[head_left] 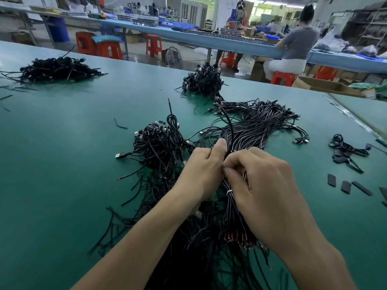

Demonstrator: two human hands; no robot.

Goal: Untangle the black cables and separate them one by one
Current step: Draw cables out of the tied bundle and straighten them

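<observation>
A long bundle of black cables (257,130) lies on the green table (62,153), tied with a white band (229,191) near its bare-wire end. My left hand (201,172) and my right hand (263,181) meet over the bundle just above the band, both pinching cables. One black cable (229,122) arches up from between my thumbs toward the far side. A tangled heap of black cables (159,143) sits left of my hands. Loose cables (199,237) spread under my forearms.
Two more cable heaps sit at the far left (56,69) and far centre (204,80). A small cable coil (345,148) and black sleeve pieces (345,186) lie at the right. A table seam (351,116) runs at the right. People work at a bench behind.
</observation>
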